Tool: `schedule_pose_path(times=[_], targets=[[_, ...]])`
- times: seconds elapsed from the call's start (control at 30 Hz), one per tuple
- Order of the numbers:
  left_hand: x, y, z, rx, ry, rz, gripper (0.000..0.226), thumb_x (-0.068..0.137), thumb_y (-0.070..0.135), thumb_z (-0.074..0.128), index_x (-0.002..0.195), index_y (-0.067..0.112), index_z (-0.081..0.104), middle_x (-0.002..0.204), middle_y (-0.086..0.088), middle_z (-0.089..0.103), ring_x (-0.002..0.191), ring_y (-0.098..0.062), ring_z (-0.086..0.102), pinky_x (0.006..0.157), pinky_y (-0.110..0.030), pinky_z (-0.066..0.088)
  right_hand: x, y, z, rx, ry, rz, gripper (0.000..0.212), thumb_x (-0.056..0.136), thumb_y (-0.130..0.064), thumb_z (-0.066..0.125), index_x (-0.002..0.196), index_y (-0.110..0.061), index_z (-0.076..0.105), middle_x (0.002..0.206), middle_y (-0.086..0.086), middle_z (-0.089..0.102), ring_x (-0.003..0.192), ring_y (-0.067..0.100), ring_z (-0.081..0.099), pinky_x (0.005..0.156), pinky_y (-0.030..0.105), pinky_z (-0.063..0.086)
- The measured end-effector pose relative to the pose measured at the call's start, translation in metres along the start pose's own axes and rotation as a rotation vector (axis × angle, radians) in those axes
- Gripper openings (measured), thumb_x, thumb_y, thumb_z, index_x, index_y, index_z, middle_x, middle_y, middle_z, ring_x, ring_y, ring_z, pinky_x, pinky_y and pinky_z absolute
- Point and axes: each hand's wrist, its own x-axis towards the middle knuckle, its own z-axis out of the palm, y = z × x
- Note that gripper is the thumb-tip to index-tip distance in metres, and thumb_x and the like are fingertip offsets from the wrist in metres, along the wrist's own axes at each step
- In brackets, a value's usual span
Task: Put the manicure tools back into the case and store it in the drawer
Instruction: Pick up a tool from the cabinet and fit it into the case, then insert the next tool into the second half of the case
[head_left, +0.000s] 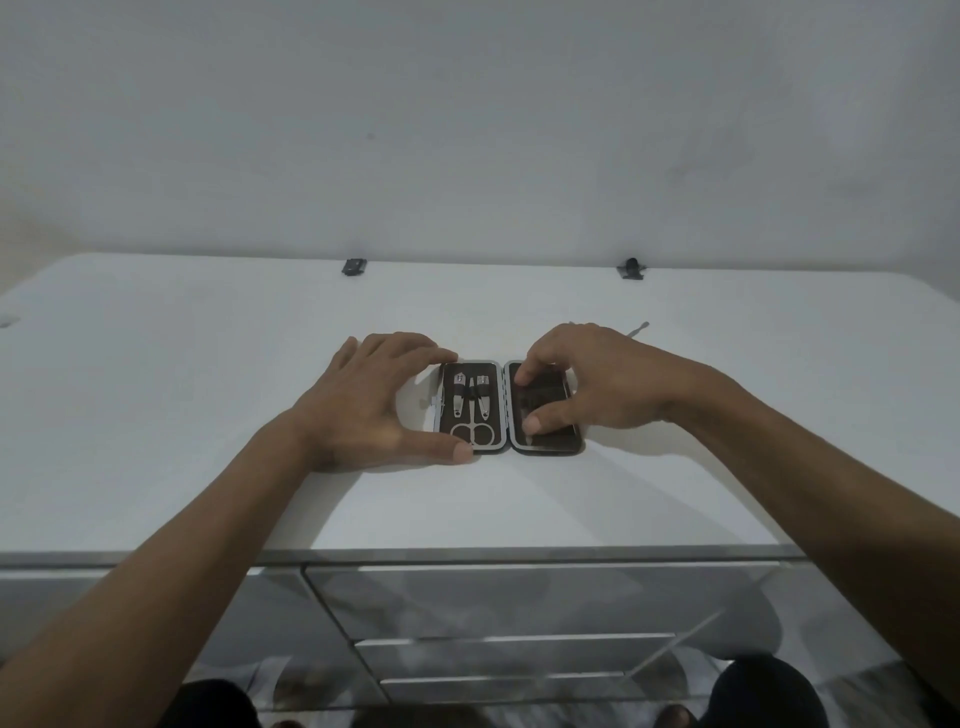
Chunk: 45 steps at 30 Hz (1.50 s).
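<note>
**Open case on the counter, both hands at it**

The manicure case (511, 408) lies spread open flat on the white counter (208, 389), its two halves side by side. The left half holds scissors (472, 423) between two nail clippers (458, 397), all seated under a strap. The right half shows only dark lining. The left hand (363, 405) frames the left half, fingers straight, thumb and fingertips against its edges. The right hand (587, 384) has curled fingers and thumb pressing on the right half's lining; its grip encloses nothing. A thin metal tool (638, 328) lies on the counter beyond the right hand. Below the counter's front edge are closed mirrored drawers (519, 603).
</note>
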Motion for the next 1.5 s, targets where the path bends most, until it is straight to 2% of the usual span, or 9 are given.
schedule_pose_path(times=[0.17,0.33,0.5,0.63,0.93,1.1,1.33,1.43,1.5], targets=[[-0.001,0.000,0.000,-0.009,-0.001,0.001,0.118,0.048,0.110,0.041,0.146,0.043,0.044,0.148,0.020,0.042,0.141,-0.009,0.033,0.123,-0.053,0.024,0.005,0.009,-0.009,0.021,0.042,0.008,0.036,0.081,-0.044,0.075,0.114,-0.030,0.068,0.116,-0.009,0.059,0.104,0.012,0.057,0.074,0.023,0.041],[0.000,0.000,0.000,-0.010,-0.003,0.003,0.118,0.048,0.110,0.041,0.146,0.043,0.044,0.149,0.020,0.042,0.142,-0.009,0.033,0.123,-0.055,0.023,0.013,0.041,-0.040,0.163,0.297,0.108,0.019,0.087,-0.025,0.073,0.105,-0.019,0.074,0.102,-0.006,0.071,0.088,0.011,0.066,0.069,0.018,0.046],[0.000,0.000,0.000,-0.006,-0.003,0.001,0.120,0.048,0.110,0.040,0.147,0.043,0.044,0.149,0.021,0.041,0.143,-0.008,0.031,0.123,-0.055,0.022,0.017,0.079,-0.057,0.192,0.376,0.240,0.010,0.086,-0.018,0.073,0.096,-0.018,0.075,0.099,-0.002,0.072,0.085,0.007,0.062,0.070,0.019,0.042],[0.000,-0.001,0.000,-0.006,-0.001,0.004,0.118,0.048,0.110,0.041,0.146,0.043,0.044,0.148,0.022,0.042,0.143,-0.008,0.032,0.123,-0.054,0.023,0.016,0.088,-0.059,0.217,0.361,0.301,0.005,0.085,-0.016,0.073,0.088,-0.015,0.077,0.094,0.004,0.073,0.088,0.017,0.065,0.069,0.023,0.045],[0.000,-0.001,0.000,-0.008,-0.001,0.001,0.120,0.048,0.110,0.041,0.148,0.042,0.044,0.149,0.021,0.041,0.144,-0.009,0.031,0.124,-0.054,0.022,0.027,0.064,-0.032,0.136,0.293,0.304,0.016,0.080,-0.027,0.077,0.079,-0.010,0.079,0.086,0.000,0.076,0.088,0.014,0.067,0.069,0.025,0.050],[0.001,-0.003,0.001,0.002,0.007,0.013,0.117,0.050,0.110,0.042,0.146,0.043,0.044,0.147,0.022,0.042,0.142,-0.008,0.033,0.122,-0.053,0.024,0.036,0.052,-0.027,0.054,0.248,0.380,0.020,0.078,-0.023,0.078,0.077,-0.003,0.078,0.079,0.009,0.077,0.074,0.021,0.067,0.061,0.026,0.047],[0.001,-0.003,0.001,0.004,0.006,0.012,0.119,0.049,0.110,0.040,0.147,0.042,0.044,0.148,0.020,0.043,0.143,-0.009,0.033,0.123,-0.055,0.023,0.044,0.044,-0.021,-0.012,0.180,0.431,0.031,0.081,-0.020,0.063,0.091,0.009,0.071,0.089,0.022,0.074,0.074,0.025,0.061,0.064,0.033,0.048],[0.001,-0.003,0.001,0.012,0.003,0.012,0.120,0.049,0.110,0.039,0.147,0.041,0.044,0.149,0.020,0.042,0.144,-0.010,0.033,0.122,-0.054,0.023,0.045,0.044,-0.018,-0.022,0.205,0.401,0.014,0.077,-0.016,0.058,0.069,-0.004,0.058,0.076,0.021,0.072,0.065,0.027,0.058,0.059,0.034,0.046],[0.001,-0.003,0.001,0.017,0.000,0.013,0.120,0.049,0.111,0.039,0.147,0.041,0.044,0.149,0.019,0.042,0.144,-0.010,0.033,0.122,-0.054,0.024,0.044,0.044,-0.017,-0.024,0.215,0.384,0.022,0.079,-0.014,0.055,0.059,-0.010,0.048,0.059,0.012,0.061,0.057,0.027,0.050,0.057,0.033,0.042]])
